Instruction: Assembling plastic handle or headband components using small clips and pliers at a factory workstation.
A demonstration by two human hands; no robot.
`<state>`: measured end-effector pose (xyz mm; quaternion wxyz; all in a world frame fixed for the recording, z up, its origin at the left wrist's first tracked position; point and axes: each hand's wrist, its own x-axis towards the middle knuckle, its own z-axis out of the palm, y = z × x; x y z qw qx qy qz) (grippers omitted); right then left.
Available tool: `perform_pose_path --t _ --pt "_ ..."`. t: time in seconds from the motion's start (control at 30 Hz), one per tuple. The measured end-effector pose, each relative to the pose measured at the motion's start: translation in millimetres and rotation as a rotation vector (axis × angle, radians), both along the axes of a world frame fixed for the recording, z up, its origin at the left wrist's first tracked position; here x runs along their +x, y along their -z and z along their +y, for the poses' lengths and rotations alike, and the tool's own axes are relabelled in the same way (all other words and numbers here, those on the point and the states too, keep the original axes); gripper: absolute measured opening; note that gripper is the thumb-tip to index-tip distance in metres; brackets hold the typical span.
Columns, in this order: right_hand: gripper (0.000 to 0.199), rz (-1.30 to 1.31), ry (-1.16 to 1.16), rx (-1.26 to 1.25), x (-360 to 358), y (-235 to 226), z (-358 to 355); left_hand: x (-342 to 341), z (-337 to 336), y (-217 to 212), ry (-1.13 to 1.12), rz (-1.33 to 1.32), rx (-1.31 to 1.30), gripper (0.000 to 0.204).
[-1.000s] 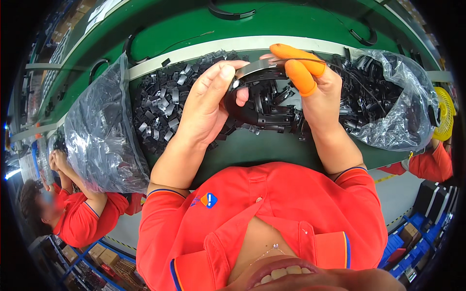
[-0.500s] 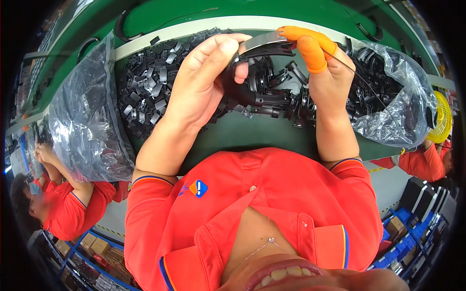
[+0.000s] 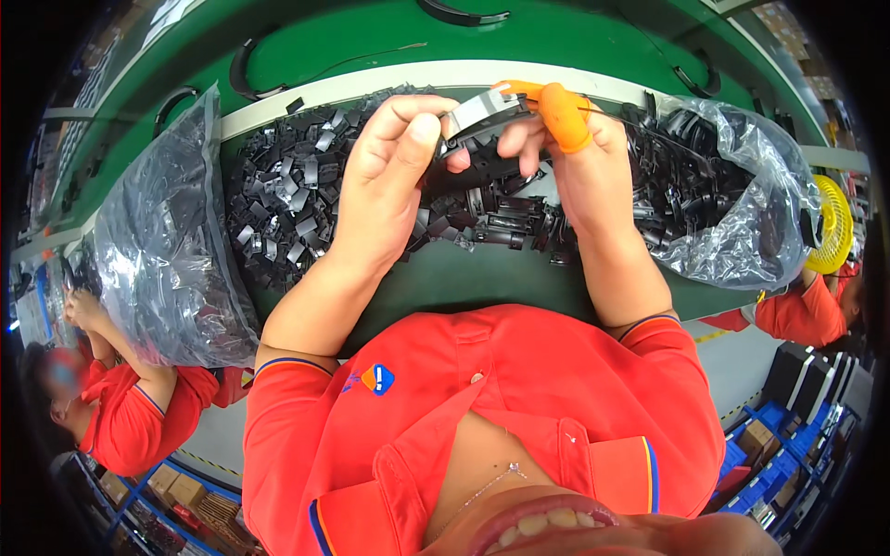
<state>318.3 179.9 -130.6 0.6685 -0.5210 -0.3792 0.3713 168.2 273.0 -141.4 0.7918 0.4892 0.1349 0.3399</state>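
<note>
Between my hands is a curved black headband-like part with a silvery strip (image 3: 482,113) along its top. My left hand (image 3: 385,162) pinches its left end between thumb and fingers. Orange finger cots cover the thumb and forefinger of my right hand (image 3: 593,162), which closes on the right end. A thin dark wire (image 3: 616,119) runs out to the right from my right fingers; how it joins the part is hidden. Beneath my hands lie more curved black parts (image 3: 501,208) in a pile. Small black plates (image 3: 287,190) are heaped left of my left hand.
Clear plastic bags stand at the left (image 3: 171,250) and right (image 3: 765,195), the right one holding black parts. Beyond a pale rail (image 3: 519,72), curved black bands (image 3: 464,15) lie on a green surface (image 3: 343,37). A yellow fan (image 3: 834,222) and people in red flank me.
My right hand has moved left and down, nearer my left hand, and its fingers have curled in. The view has shifted slightly, bringing another black band in at the top.
</note>
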Motion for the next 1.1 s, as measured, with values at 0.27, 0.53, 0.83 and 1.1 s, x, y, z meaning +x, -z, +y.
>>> perform_pose_path --t 0.27,0.53,0.83,1.1 --pt "0.045 0.332 -0.095 0.026 -16 -5 -4 0 6 3 0.061 0.091 0.172 0.027" --pt "0.045 0.348 -0.2 0.015 -15 -7 -6 -5 14 -1 0.303 0.088 0.107 0.028" --pt "0.045 0.272 -0.181 0.044 -18 1 -10 -6 5 -3 0.302 0.064 0.165 0.024" --pt "0.019 -0.068 -0.021 -0.069 -28 -8 -8 -3 5 -3 -0.058 0.257 0.742 0.02"
